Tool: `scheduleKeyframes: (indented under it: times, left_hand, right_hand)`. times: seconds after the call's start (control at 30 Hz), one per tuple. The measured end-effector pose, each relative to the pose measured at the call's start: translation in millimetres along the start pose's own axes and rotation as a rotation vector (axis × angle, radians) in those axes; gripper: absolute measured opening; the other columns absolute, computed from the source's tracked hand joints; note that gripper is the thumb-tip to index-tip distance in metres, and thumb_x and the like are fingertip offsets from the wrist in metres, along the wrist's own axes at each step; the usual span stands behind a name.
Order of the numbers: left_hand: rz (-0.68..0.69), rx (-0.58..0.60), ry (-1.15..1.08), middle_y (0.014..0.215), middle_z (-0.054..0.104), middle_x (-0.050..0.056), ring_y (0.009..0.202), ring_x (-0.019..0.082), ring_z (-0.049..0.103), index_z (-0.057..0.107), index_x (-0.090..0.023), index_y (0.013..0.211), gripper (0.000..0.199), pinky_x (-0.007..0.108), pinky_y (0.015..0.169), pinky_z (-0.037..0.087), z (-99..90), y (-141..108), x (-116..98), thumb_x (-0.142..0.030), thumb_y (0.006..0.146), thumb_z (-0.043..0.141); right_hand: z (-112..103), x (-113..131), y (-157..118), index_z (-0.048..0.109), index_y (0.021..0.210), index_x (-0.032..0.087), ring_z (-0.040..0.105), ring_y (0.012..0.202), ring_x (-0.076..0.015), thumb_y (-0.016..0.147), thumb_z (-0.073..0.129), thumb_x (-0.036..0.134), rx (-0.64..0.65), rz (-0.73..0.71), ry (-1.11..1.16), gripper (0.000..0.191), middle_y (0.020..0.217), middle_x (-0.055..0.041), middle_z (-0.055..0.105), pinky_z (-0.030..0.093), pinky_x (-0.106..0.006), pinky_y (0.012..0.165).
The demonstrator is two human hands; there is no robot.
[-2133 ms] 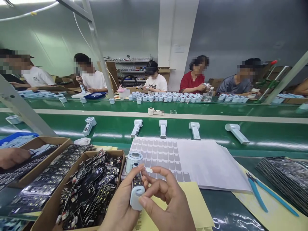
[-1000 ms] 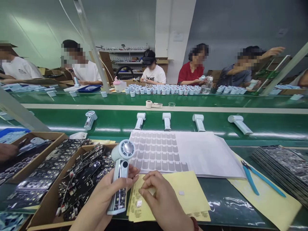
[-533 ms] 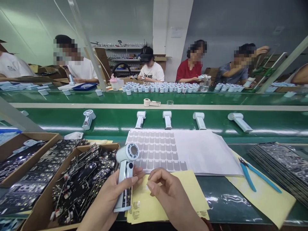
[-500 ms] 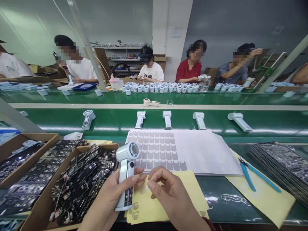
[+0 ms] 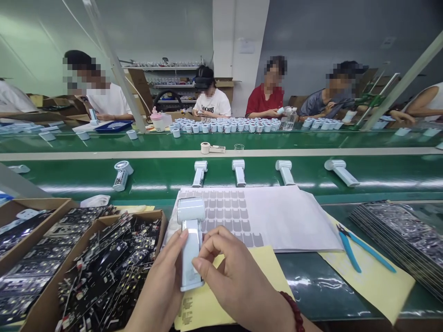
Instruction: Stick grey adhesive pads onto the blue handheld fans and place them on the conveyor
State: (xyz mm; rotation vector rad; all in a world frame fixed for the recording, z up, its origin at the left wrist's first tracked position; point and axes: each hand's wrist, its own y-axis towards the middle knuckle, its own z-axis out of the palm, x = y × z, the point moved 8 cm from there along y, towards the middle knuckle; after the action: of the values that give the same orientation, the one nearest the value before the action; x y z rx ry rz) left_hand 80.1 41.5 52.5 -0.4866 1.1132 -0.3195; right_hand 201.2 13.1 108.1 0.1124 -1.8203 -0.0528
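Observation:
My left hand (image 5: 165, 272) grips a light-blue handheld fan (image 5: 191, 251) by its handle, fingers along its left side. The fan is upright, round head at the top, and a smooth face of the handle points toward me. My right hand (image 5: 230, 272) has thumb and index finger pinched at the right edge of the handle, near its lower half. Whatever lies between those fingertips is too small or hidden to make out. Under both hands lie yellow sheets (image 5: 266, 265). Just beyond is a white sheet (image 5: 284, 216) with rows of grey rounded labels (image 5: 231, 213).
Cardboard boxes of black circuit boards (image 5: 114, 258) stand at left. Blue-handled cutters (image 5: 353, 249) lie on yellow paper at right, beside stacked boards (image 5: 398, 244). Several fans lie on the green conveyor belt (image 5: 166, 173). Co-workers sit across, behind rows of fan heads (image 5: 224, 125).
The fan has been turned in my left hand, so its open, board-side face no longer shows. My right hand's pinched fingertips have moved left onto the handle. The view has shifted slightly right.

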Motion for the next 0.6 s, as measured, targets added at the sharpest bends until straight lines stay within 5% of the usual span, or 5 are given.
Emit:
scheduleKeyframes:
  times: [0.17,0.3,0.4,0.53,0.6]
  left_hand:
    - [-0.003,0.035,-0.062,0.12,0.071,0.008,0.116,0.024,0.062,0.065,-0.018,0.125,0.036,0.033,0.097,0.052,4.9,1,-1,-0.021,0.089,0.062]
    - [-0.044,0.289,-0.086,0.122,0.07,0.006,0.119,0.028,0.061,0.063,-0.025,0.129,0.054,0.038,0.102,0.047,19.7,-8,-2,-0.033,0.078,0.076]
    - [-0.067,0.407,0.057,0.121,0.071,0.007,0.117,0.031,0.062,0.063,-0.027,0.129,0.067,0.038,0.099,0.049,23.1,-18,-4,-0.02,0.066,0.084]
    - [-0.104,0.389,0.163,0.115,0.074,0.009,0.111,0.031,0.066,0.068,-0.022,0.121,0.072,0.034,0.093,0.054,19.3,-11,-18,-0.014,0.052,0.09]
    - [-0.068,0.331,0.231,0.112,0.075,0.011,0.105,0.031,0.069,0.07,-0.019,0.116,0.072,0.031,0.086,0.057,18.2,8,-40,-0.012,0.047,0.092]
  right_hand:
    - [-2,2,4,0.054,0.076,0.02,0.057,0.078,-0.0143,0.084,0.058,0.006,-0.037,-0.061,-0.111,0.017,0.09,0.0003,0.053,0.044,-0.026,0.063]
    - [-4,2,6,0.054,0.077,0.02,0.057,0.076,-0.0138,0.084,0.057,0.006,-0.044,-0.094,-0.121,0.016,0.09,0.0002,0.053,0.044,-0.026,0.063]
    - [-5,-8,9,0.056,0.073,0.02,0.058,0.077,-0.0142,0.084,0.061,0.013,-0.027,-0.004,0.051,0.014,0.088,0.0005,0.053,0.046,-0.024,0.06]
    - [-24,-22,12,0.056,0.077,0.022,0.062,0.077,-0.0169,0.088,0.062,0.042,-0.112,0.055,0.378,0.024,0.09,-0.0009,0.058,0.052,-0.023,0.053]
    - [-52,-28,10,0.06,0.089,0.023,0.066,0.088,-0.0214,0.092,0.056,0.045,-0.253,0.04,0.162,0.023,0.102,-0.0046,0.065,0.058,-0.031,0.064]
